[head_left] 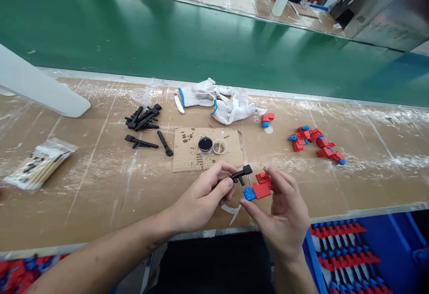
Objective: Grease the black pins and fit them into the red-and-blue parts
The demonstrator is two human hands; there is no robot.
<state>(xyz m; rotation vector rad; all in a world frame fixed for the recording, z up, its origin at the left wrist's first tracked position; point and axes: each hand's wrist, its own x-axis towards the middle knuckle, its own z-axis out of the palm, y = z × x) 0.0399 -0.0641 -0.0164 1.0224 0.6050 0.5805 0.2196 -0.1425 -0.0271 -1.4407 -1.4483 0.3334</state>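
Note:
My left hand pinches a black toy gun part between thumb and fingers, its muzzle end pointing right. My right hand holds a red and blue toy arm piece by its red block, the blue fist toward the black part. The two parts almost touch above the near edge of the cardboard-covered bench. A small white sliver lies on the bench under my hands.
A pile of black parts and two loose ones lie at left. A cardboard scrap bears a black-filled dish and a clear one. White gloves, red-blue pieces, bagged swabs, and a blue tray of finished pieces surround me.

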